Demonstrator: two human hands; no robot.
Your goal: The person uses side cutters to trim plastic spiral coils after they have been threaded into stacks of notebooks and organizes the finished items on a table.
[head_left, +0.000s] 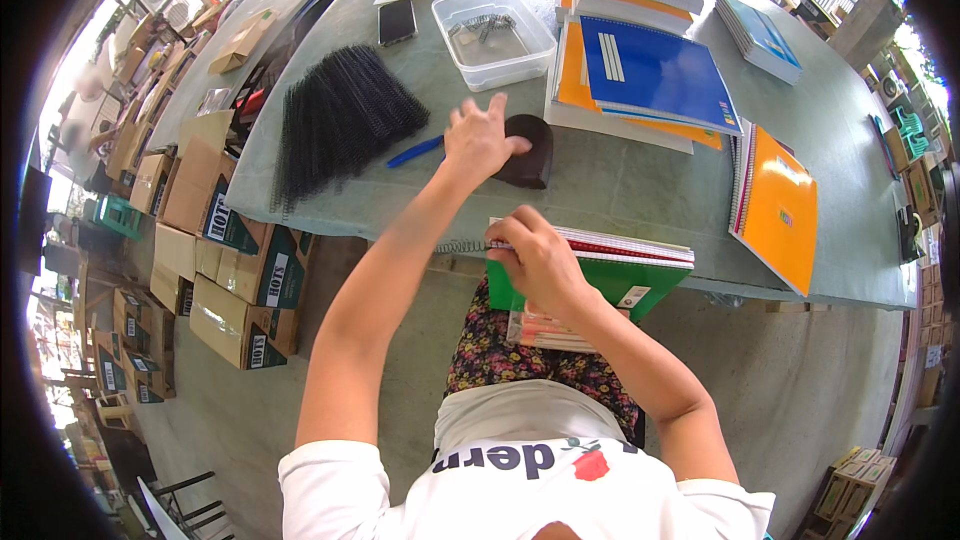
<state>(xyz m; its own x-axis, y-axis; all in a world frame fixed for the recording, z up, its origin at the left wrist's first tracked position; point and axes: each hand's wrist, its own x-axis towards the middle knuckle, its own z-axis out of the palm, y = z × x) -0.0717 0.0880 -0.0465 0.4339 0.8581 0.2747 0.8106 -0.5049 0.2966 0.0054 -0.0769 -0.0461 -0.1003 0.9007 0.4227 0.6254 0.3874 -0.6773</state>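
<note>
My right hand [537,258] pinches a thin spiral coil [460,247] at the corner of a green-covered notebook [640,292], which stands at the table's near edge with red and white page edges upward. Part of the coil sticks out left of my fingers; the rest is hidden by the hand. My left hand [478,140] is open, fingers spread and slightly blurred, next to a dark brown rounded block [528,152]. Whether it touches the block I cannot tell. Just left of it lies a blue pen-like tool [415,151], near a pile of black spiral coils [345,115].
Farther back are a clear plastic tub [495,65] with loose coils, a phone [397,22], and stacked notebooks with a blue one [655,70] on top. Orange notebooks [780,205] lie at the right edge. Cardboard boxes [240,320] stand on the floor at left.
</note>
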